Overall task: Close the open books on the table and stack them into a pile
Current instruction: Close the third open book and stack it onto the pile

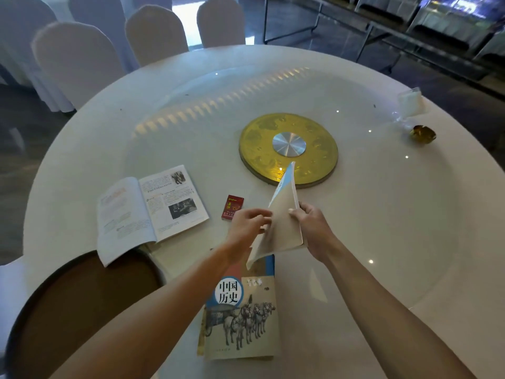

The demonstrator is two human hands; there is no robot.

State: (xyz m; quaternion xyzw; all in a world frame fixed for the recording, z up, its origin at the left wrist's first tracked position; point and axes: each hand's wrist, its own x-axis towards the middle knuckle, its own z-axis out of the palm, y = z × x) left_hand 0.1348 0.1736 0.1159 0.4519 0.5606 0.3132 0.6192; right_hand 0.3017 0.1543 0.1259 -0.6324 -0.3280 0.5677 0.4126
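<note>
At frame centre, a closed book is pinched by left hand and right hand above the history book; a loose grip could spill it askew.

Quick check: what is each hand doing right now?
Left hand: closed on the left edge of the raised book.
Right hand: closed on the same book's right edge.

An open book lies left of a small box, behind the closed book.
</note>
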